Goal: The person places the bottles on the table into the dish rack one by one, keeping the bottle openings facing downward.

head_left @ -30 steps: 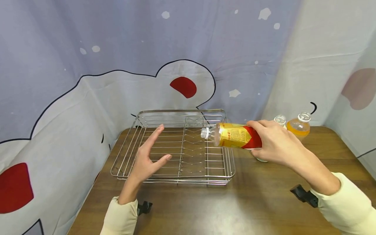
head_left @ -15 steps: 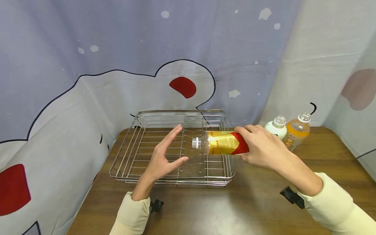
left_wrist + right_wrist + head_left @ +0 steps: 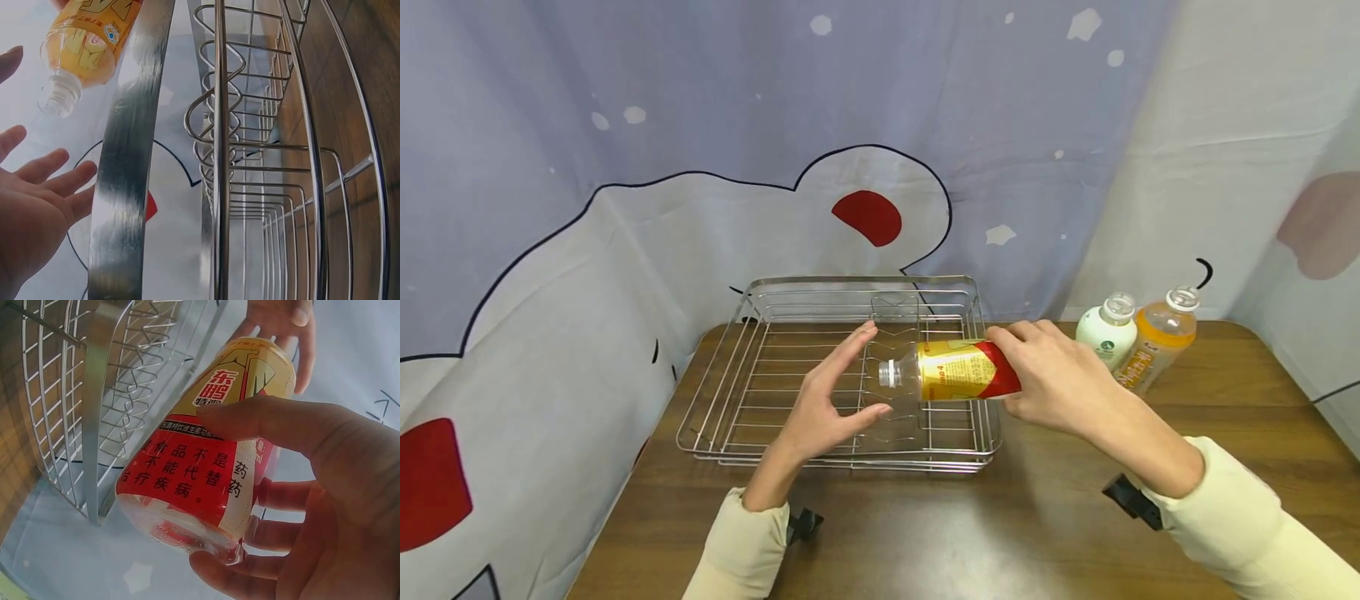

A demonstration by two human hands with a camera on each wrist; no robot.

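Observation:
A clear plastic drink bottle (image 3: pixel 958 370) with a gold and red label lies on its side in the air over the wire dish rack (image 3: pixel 752 457). My right hand (image 3: pixel 1060 379) grips it around the base end, thumb and fingers curled about the red part in the right wrist view. The uncapped neck points left, toward my left hand (image 3: pixel 820 408). That hand is held above the rack with thumb and fingers spread, apart from the bottle. In the left wrist view the bottle's mouth (image 3: pixel 59 94) hangs just beyond the fingers of my left hand (image 3: pixel 37 206).
Two uncapped bottles stand at the table's back right: a pale green one (image 3: pixel 1105 333) and one with an orange band (image 3: pixel 1157 342). The wooden table (image 3: pixel 910 533) carries the rack. A patterned curtain (image 3: pixel 1037 167) hangs behind.
My right hand has moved left with the bottle, bringing it over the rack. My left hand has shifted right toward the bottle's neck, still spread. The two standing bottles have come into fuller view.

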